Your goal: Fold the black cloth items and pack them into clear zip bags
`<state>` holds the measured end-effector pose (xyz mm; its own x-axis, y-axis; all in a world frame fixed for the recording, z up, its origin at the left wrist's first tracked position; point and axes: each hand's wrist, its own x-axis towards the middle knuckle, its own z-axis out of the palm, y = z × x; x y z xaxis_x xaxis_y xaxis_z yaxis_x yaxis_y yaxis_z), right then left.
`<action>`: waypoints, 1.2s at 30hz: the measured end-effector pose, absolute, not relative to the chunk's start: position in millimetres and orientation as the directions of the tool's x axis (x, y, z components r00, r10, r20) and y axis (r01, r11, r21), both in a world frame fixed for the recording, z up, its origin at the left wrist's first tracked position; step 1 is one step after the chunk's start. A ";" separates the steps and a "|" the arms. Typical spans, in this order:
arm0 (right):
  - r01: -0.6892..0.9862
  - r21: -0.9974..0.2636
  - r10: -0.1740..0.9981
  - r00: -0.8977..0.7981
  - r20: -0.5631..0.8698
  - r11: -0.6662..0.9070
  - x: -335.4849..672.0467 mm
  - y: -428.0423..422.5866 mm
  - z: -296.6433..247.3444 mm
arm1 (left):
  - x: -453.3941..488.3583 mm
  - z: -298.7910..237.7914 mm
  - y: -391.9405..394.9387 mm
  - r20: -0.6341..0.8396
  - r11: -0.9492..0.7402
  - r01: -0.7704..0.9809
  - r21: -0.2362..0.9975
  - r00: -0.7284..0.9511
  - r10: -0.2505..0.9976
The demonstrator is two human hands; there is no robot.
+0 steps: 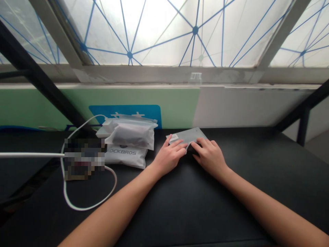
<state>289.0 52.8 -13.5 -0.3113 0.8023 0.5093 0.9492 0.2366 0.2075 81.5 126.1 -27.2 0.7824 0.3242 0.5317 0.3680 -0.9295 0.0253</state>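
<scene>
A flat grey packet point(187, 134) with a small white label lies on the black table point(185, 202) near the wall. My left hand point(169, 156) rests on its near left edge with fingers bent and pressed down on it. My right hand point(209, 154) presses on its near right edge, fingers curled together. The two hands almost touch at the packet's front edge.
To the left lies a stack of frosted plastic bags point(128, 137), the lower one printed ROCKBROS. A white cable point(77, 202) loops on the table beside a blurred-out object point(83, 159). Black frame bars point(38, 79) slant on both sides. A window runs above the wall.
</scene>
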 end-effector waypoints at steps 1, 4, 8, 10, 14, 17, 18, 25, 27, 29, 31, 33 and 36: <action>0.952 0.218 0.814 -0.297 0.499 0.214 286.9 52.6 -12.5 | 82.6 -28.2 125.9 0.535 -0.933 0.360 0.021 0.784 0.315; 0.949 0.246 0.828 -0.296 0.475 0.198 282.8 52.6 -10.3 | 85.1 -30.7 124.7 0.547 -0.935 0.352 0.039 0.776 0.315; 0.942 0.244 0.829 -0.322 0.458 0.230 284.2 54.3 -10.4 | 85.7 -31.5 122.9 0.542 -0.927 0.351 0.136 0.757 0.366; 0.934 0.247 0.839 -0.343 0.423 0.257 287.0 54.6 -9.9 | 85.5 -31.3 122.4 0.529 -0.915 0.354 0.195 0.748 0.402; 0.908 0.219 0.843 -0.415 0.343 0.358 293.0 53.4 -5.7 | 84.8 -31.3 122.5 0.498 -0.885 0.367 0.288 0.732 0.465; 0.910 0.194 0.847 -0.413 0.335 0.367 294.9 53.6 -3.6 | 84.5 -31.0 122.7 0.494 -0.879 0.362 0.310 0.729 0.474; 0.913 0.197 0.848 -0.406 0.341 0.358 295.0 54.2 -3.8 | 84.5 -30.8 122.8 0.497 -0.879 0.361 0.312 0.727 0.474; 0.918 0.195 0.830 -0.395 0.394 0.345 297.0 58.2 -11.5 | 83.8 -28.1 122.8 0.477 -0.873 0.379 0.307 0.733 0.485; 0.929 0.169 0.824 -0.369 0.431 0.328 297.4 58.1 -13.5 | 84.2 -27.9 122.6 0.475 -0.877 0.377 0.298 0.738 0.479; 0.939 0.139 0.818 -0.341 0.463 0.313 296.5 57.7 -14.4 | 85.0 -28.3 122.7 0.468 -0.879 0.385 0.281 0.745 0.476; 0.947 0.108 0.822 -0.318 0.473 0.304 294.4 56.8 -13.5 | 85.9 -29.1 123.3 0.453 -0.875 0.407 0.263 0.748 0.485; 0.947 0.091 0.831 -0.316 0.458 0.309 291.8 55.2 -11.2 | 86.7 -29.9 124.3 0.444 -0.868 0.435 0.241 0.745 0.497; 0.931 0.094 0.836 -0.359 0.415 0.353 289.4 52.9 -8.1 | 87.6 -30.4 125.7 0.452 -0.864 0.462 0.203 0.738 0.501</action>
